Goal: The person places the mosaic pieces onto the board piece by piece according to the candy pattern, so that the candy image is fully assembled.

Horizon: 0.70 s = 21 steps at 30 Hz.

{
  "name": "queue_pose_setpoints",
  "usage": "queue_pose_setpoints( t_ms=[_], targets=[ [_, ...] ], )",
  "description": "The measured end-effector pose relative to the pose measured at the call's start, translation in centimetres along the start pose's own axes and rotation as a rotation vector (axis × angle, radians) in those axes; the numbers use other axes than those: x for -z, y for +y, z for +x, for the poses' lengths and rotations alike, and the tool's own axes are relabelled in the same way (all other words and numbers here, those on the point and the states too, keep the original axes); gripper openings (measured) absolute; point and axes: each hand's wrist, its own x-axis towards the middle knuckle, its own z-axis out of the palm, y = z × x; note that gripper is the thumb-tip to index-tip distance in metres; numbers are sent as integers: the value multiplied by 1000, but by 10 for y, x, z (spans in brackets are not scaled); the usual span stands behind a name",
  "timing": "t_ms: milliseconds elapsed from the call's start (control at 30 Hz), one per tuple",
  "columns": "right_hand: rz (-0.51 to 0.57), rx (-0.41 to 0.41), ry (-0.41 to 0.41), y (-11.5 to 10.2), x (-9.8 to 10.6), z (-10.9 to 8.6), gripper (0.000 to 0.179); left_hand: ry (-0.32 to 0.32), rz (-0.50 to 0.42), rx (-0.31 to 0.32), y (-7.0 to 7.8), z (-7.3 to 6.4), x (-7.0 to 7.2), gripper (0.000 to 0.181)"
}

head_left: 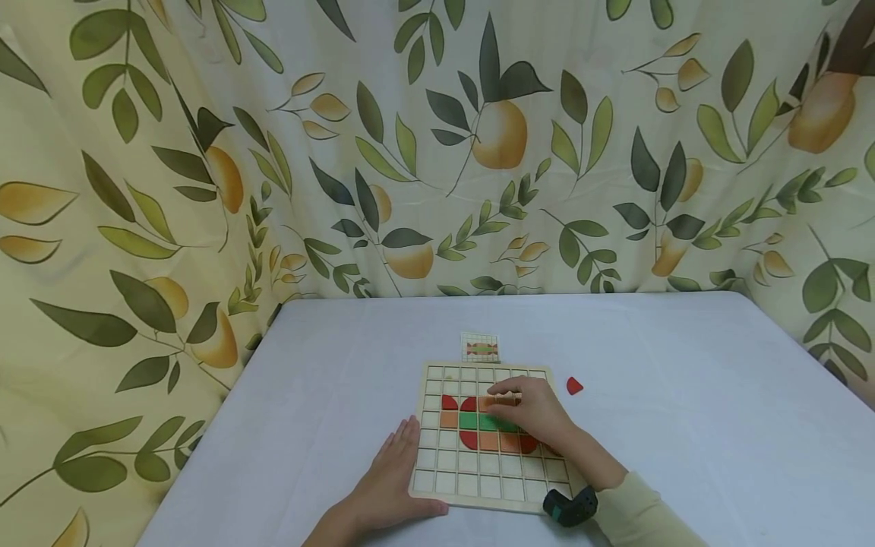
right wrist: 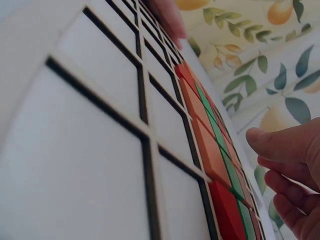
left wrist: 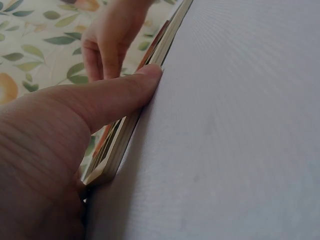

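A square wooden grid board [head_left: 444, 482] lies on the table, bearing red, orange and green tiles in its middle rows. My left hand [head_left: 383, 486] rests along the board's left side with straight fingers, its thumb [left wrist: 120, 97] against the near edge. Over the tiles hovers my right hand [head_left: 536, 414], thumb and fingers apart above the row with an orange tile [head_left: 484, 403]; no piece shows between them. Green tiles [head_left: 468, 420] run across the row below, partly hidden by that hand. In the right wrist view, red and orange tiles [right wrist: 207, 150] sit in the grid.
A loose red piece [head_left: 574, 385] lies on the table right of the board. Beyond the far edge is a small pattern card [head_left: 481, 347]. A black device [head_left: 570, 507] is worn on the right wrist. Fruit-print curtains [head_left: 478, 228] hang behind the white-covered table [head_left: 342, 365].
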Motion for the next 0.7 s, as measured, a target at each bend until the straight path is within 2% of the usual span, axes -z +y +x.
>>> queue_pose_setpoints(
  t_ms=[167, 333, 500, 700],
  targets=[
    [3, -26, 17, 10, 11, -1, 23, 9, 2, -14, -1, 0, -1, 121],
    [-9, -116, 31, 17, 26, -2, 24, 10, -1, -16, -1, 1, 0, 121],
    [-39, -188, 25, 25, 39, -3, 25, 14, 1, -14, 0, 0, 0, 121],
    [-114, -226, 57, 41, 56, -5, 26, 20, 1, -21, 0, 0, 0, 120]
  ],
)
